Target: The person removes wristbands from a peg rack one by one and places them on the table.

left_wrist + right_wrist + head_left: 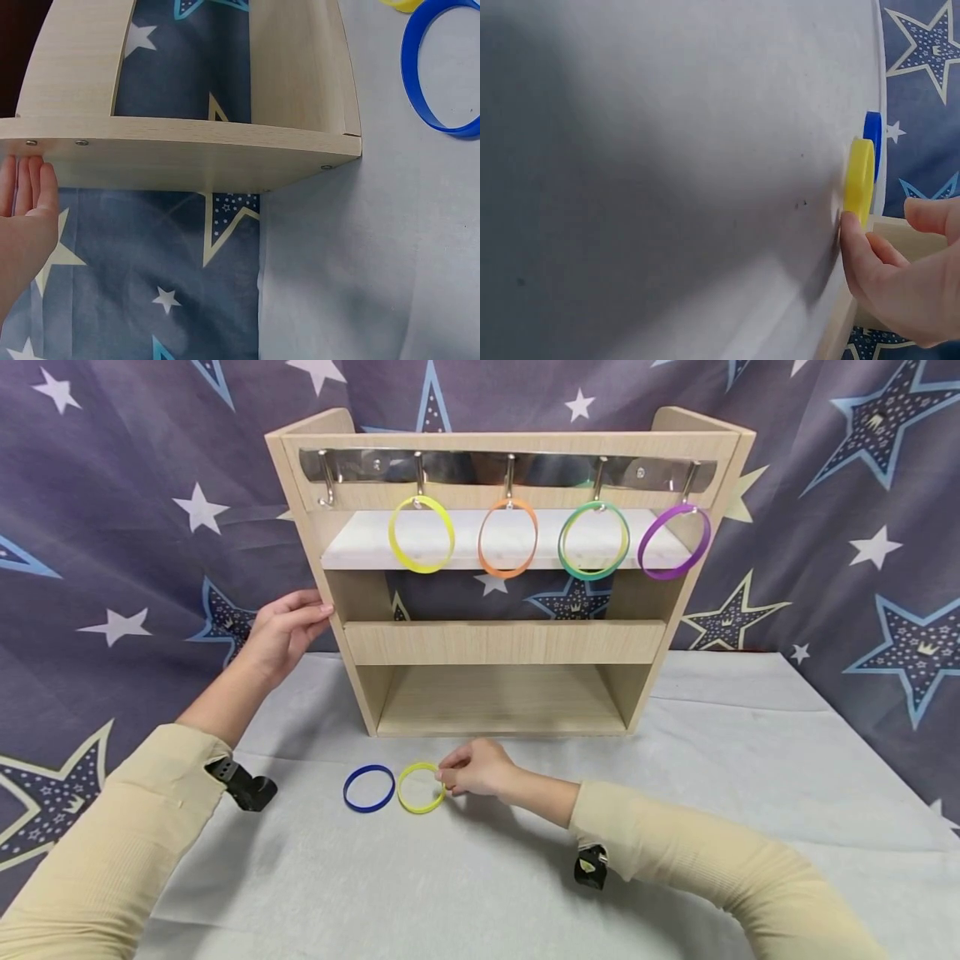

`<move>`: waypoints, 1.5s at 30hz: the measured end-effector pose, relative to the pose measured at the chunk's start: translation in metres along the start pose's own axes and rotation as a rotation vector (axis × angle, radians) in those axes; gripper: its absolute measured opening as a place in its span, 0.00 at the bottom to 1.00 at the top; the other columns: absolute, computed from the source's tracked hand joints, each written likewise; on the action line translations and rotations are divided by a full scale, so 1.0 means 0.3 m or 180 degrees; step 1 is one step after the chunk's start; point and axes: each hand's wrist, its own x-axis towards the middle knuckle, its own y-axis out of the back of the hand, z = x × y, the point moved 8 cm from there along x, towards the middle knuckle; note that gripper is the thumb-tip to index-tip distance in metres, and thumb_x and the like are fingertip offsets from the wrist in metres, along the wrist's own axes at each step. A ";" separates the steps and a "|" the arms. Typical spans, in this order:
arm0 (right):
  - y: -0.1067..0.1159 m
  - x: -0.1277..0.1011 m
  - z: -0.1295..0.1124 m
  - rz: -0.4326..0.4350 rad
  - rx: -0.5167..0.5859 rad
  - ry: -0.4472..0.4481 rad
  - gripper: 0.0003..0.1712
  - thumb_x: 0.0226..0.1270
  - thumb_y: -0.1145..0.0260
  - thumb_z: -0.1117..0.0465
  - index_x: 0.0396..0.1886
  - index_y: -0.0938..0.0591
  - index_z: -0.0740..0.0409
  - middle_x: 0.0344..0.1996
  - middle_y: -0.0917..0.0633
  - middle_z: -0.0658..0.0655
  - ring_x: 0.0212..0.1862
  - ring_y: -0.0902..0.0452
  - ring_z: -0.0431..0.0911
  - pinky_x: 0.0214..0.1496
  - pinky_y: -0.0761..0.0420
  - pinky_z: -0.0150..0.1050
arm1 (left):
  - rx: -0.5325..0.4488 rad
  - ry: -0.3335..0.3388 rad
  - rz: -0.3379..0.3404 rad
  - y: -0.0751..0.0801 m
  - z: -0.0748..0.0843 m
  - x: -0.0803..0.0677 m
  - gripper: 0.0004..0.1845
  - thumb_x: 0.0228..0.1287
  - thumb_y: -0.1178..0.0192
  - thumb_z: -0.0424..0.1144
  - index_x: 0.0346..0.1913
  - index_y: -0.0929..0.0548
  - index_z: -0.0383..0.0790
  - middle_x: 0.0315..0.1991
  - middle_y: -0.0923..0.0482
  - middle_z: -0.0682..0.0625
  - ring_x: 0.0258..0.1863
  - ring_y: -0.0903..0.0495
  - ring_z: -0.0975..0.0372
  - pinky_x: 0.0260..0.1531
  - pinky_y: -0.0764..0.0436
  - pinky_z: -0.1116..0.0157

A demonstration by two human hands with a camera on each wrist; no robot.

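My left hand [288, 631] rests its fingers against the outer left side panel of a wooden rack [502, 643]; the left wrist view has them fairly straight on the panel [202, 161]. On the table, my right hand [480, 768] is at the right edge of a yellow wristband [422, 811]. In the right wrist view a fingertip touches that yellow band [859, 180], with the thumb [930, 214] held apart from it. A blue wristband [369, 809] lies just left of the yellow one.
A metal hook rail [465, 468] crosses the rack's top. From its hooks hang a yellow band [393, 539], an orange band [482, 545], a green band [562, 547] with a yellow one, and a purple band [645, 552]. The leftmost hook [327, 485] is bare. Star-patterned cloth [150, 552] stands behind.
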 end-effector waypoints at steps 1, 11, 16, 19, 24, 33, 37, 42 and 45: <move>0.002 -0.001 -0.001 -0.0015 -0.0002 -0.0003 0.13 0.60 0.31 0.65 0.43 0.15 0.68 0.34 0.11 0.63 0.32 0.12 0.47 0.37 0.13 0.33 | -0.0006 0.0003 0.0002 0.000 -0.001 0.000 0.07 0.64 0.44 0.25 0.38 0.17 0.37 0.38 0.17 0.51 0.40 0.16 0.65 0.47 0.19 0.75; 0.056 -0.017 -0.031 0.0007 0.0506 0.0088 0.17 0.65 0.36 0.65 0.50 0.19 0.71 0.47 0.15 0.69 0.48 0.15 0.57 0.50 0.15 0.40 | -0.0017 0.0028 -0.0003 -0.010 -0.010 0.000 0.06 0.64 0.43 0.26 0.38 0.17 0.37 0.38 0.17 0.51 0.40 0.16 0.65 0.48 0.19 0.74; 0.109 -0.021 -0.072 0.0087 0.0775 0.0166 0.18 0.67 0.38 0.65 0.53 0.22 0.72 0.52 0.19 0.72 0.54 0.19 0.60 0.57 0.18 0.44 | -0.0009 0.0040 0.0003 -0.011 -0.007 -0.004 0.06 0.64 0.43 0.26 0.38 0.17 0.37 0.38 0.17 0.50 0.40 0.16 0.65 0.48 0.19 0.74; 0.145 -0.017 -0.087 0.0227 0.0910 0.0152 0.18 0.67 0.37 0.66 0.53 0.22 0.73 0.53 0.19 0.73 0.54 0.18 0.58 0.59 0.19 0.44 | -0.0021 0.0041 0.0000 -0.010 -0.006 -0.005 0.06 0.64 0.43 0.26 0.38 0.17 0.37 0.39 0.16 0.51 0.40 0.16 0.65 0.48 0.19 0.75; 0.198 -0.016 -0.115 0.0364 0.1119 0.0146 0.19 0.67 0.38 0.67 0.55 0.22 0.72 0.53 0.19 0.72 0.46 0.15 0.48 0.61 0.20 0.45 | 0.0004 0.0064 0.0021 -0.008 -0.006 -0.007 0.06 0.64 0.42 0.26 0.39 0.17 0.37 0.39 0.17 0.51 0.41 0.17 0.65 0.49 0.20 0.75; 0.267 -0.024 -0.189 0.0400 0.1316 0.0258 0.22 0.69 0.39 0.64 0.59 0.25 0.71 0.56 0.19 0.69 0.53 0.17 0.51 0.62 0.21 0.43 | -0.0019 0.0058 0.0019 -0.005 -0.004 -0.006 0.06 0.64 0.43 0.26 0.40 0.18 0.37 0.40 0.17 0.51 0.41 0.17 0.65 0.49 0.20 0.75; 0.287 -0.031 -0.223 0.0413 0.1447 0.0339 0.22 0.70 0.40 0.65 0.59 0.26 0.72 0.57 0.21 0.71 0.52 0.17 0.50 0.64 0.22 0.44 | -0.0051 0.0063 0.0020 -0.003 -0.004 -0.005 0.06 0.64 0.43 0.26 0.40 0.18 0.36 0.39 0.16 0.51 0.41 0.17 0.65 0.48 0.20 0.75; 0.310 -0.051 -0.270 0.0435 0.1549 0.0485 0.22 0.70 0.40 0.66 0.60 0.27 0.73 0.57 0.22 0.72 0.50 0.18 0.48 0.64 0.22 0.44 | -0.0059 0.0074 0.0020 -0.002 -0.003 -0.004 0.06 0.64 0.43 0.25 0.39 0.18 0.36 0.39 0.16 0.51 0.41 0.16 0.65 0.48 0.19 0.75; 0.323 -0.065 -0.301 0.0437 0.1548 0.0570 0.23 0.71 0.41 0.65 0.61 0.28 0.73 0.58 0.22 0.71 0.53 0.18 0.50 0.65 0.23 0.44 | -0.0066 0.0087 0.0023 0.000 -0.001 -0.005 0.07 0.64 0.43 0.26 0.39 0.17 0.37 0.39 0.17 0.51 0.41 0.16 0.65 0.48 0.19 0.75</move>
